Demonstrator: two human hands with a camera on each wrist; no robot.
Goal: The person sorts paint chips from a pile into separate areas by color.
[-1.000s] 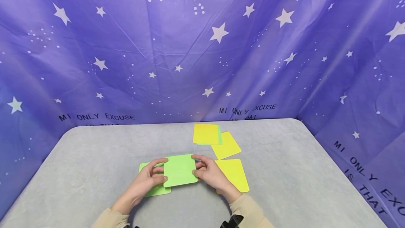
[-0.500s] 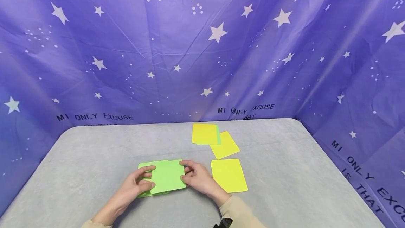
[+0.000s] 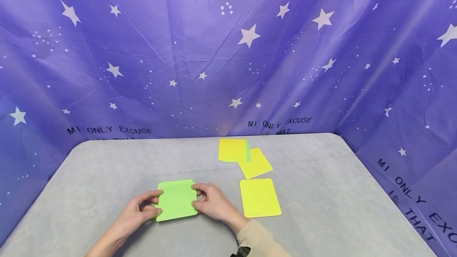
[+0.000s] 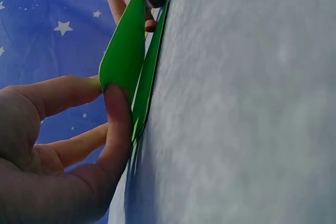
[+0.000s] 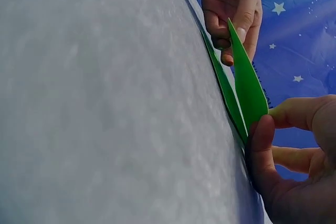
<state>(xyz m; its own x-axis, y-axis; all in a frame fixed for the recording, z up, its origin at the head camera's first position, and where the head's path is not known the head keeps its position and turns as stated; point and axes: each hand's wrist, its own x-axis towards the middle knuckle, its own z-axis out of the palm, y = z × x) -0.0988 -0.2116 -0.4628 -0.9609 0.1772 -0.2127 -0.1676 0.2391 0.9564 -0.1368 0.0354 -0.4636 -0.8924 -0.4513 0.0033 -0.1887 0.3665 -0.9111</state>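
Green card (image 3: 177,200) pinched at both sides

The left hand (image 3: 136,210) and right hand (image 3: 213,202) grip opposite edges, above another green card (image 4: 149,77); a yellow card (image 3: 261,198) lies right.

Upper green card (image 3: 177,201): shifted left over 1.0 s, now nearly covering lower green card (image 4: 149,77) | left hand (image 3: 137,208), right hand (image 3: 213,202): moved left too | front yellow card (image 3: 261,198): now uncovered
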